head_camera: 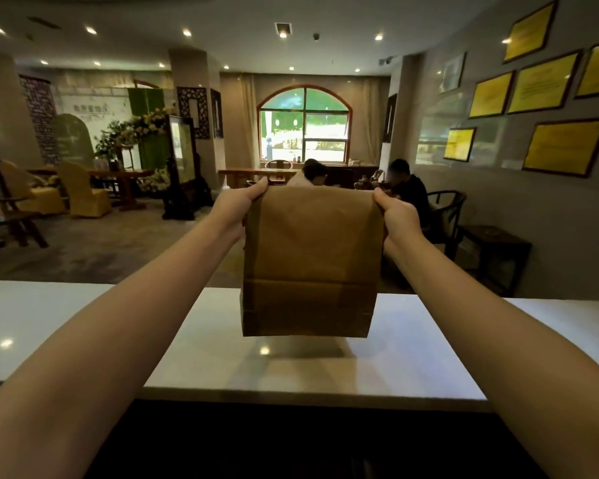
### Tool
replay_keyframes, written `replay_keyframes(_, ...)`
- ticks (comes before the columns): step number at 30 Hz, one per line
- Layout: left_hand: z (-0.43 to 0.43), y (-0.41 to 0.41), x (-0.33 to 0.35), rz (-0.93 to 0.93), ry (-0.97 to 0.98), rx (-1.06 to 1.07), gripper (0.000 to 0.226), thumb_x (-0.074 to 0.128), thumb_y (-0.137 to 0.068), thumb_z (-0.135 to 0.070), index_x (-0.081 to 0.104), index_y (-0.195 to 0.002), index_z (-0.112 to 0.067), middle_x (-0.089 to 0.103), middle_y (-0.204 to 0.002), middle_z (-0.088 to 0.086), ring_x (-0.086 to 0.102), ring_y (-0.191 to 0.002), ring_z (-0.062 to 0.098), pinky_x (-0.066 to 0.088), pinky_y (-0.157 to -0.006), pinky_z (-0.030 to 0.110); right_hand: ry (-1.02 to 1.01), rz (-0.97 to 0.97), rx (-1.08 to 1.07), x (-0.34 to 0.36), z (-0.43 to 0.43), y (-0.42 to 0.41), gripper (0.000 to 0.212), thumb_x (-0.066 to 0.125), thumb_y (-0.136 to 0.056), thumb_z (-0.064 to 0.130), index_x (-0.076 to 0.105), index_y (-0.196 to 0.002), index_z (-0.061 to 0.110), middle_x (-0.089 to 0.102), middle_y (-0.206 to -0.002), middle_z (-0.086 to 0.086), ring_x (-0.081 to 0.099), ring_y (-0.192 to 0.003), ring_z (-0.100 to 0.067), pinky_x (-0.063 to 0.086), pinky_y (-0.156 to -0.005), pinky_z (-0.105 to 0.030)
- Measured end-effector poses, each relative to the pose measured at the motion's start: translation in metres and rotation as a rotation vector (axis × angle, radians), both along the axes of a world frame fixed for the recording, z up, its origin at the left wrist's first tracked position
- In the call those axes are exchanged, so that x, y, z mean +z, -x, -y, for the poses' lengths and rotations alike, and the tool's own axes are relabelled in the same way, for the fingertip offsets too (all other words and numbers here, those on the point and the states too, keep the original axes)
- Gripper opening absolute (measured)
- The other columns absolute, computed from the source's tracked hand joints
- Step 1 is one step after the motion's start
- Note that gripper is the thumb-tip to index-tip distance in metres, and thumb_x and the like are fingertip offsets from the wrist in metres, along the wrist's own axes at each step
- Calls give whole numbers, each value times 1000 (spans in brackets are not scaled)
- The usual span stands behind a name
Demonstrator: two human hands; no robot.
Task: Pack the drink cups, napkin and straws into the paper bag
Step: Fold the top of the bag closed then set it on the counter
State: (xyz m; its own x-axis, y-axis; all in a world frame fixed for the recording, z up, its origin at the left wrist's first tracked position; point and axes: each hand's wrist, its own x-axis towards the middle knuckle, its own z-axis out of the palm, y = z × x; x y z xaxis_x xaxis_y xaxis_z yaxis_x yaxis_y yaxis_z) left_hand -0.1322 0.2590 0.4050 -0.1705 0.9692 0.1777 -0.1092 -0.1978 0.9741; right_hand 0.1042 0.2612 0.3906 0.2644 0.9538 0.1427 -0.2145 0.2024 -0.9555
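A brown paper bag (pixel 310 261) hangs upright in the air just above the white counter (pixel 83 326), its top edge folded shut. My left hand (pixel 237 207) pinches the bag's top left corner. My right hand (pixel 396 219) pinches the top right corner. Both arms are stretched forward. The bag's bottom edge floats a little above the counter and casts a shadow there. No cups, napkin or straws are visible; what is inside the bag is hidden.
The counter runs across the whole width, with a dark lower ledge (pixel 291 444) at its near side. Beyond it, two people (pixel 407 188) sit at a table, with chairs (pixel 446 216) and a dark side table (pixel 491 243) at right.
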Motion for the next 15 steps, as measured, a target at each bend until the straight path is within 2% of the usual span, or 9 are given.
replay_keyframes(2,-16,1,-18,-13,8,-32,23,66,-80,-34,64,-90,-13,71,-58,-10,67,-54,5,47,-37,16,30,19,-34,-16,-13,1,15,60,-88,31,66,-79,21,67,-85,-2,63,-95,-26,52,-86,-44)
replay_keyframes(3,-22,2,-28,-25,16,-39,21,65,-80,-34,64,-86,-14,71,-57,-11,66,-54,4,47,-38,16,52,25,-46,-24,-19,1,18,59,-88,32,65,-73,23,66,-81,0,64,-89,-24,53,-77,-41)
replay_keyframes(5,-34,3,-45,-51,44,-41,19,66,-79,-37,65,-83,-18,72,-73,-7,67,-70,10,48,-51,24,96,53,-59,-39,-28,2,22,57,-89,35,63,-71,24,65,-79,3,62,-80,-20,49,-64,-33)
replay_keyframes(6,-39,4,-52,-54,53,-43,19,66,-78,-38,65,-83,-20,70,-82,-5,64,-78,12,45,-57,25,106,76,-61,-46,-32,3,23,56,-89,37,63,-71,24,64,-79,3,60,-79,-19,47,-63,-31)
replay_keyframes(8,-46,5,-62,-52,51,-49,19,66,-78,-41,65,-83,-22,66,-92,-2,61,-86,15,41,-62,27,117,118,-64,-54,-37,4,22,55,-89,39,63,-77,23,63,-85,2,60,-83,-19,48,-70,-33)
replay_keyframes(11,-58,7,-73,-67,60,-40,28,64,-78,-43,67,-91,-18,66,-98,1,60,-90,17,43,-64,27,135,148,-76,-61,-47,8,25,55,-89,41,65,-91,19,65,-94,-3,62,-95,-26,51,-87,-42)
replay_keyframes(15,-74,9,-84,-67,79,-28,33,63,-80,-42,69,-95,-14,66,-102,7,61,-95,23,50,-75,33,144,171,-70,-69,-57,12,22,53,-90,42,60,-82,23,63,-99,-6,59,-102,-30,46,-97,-48)
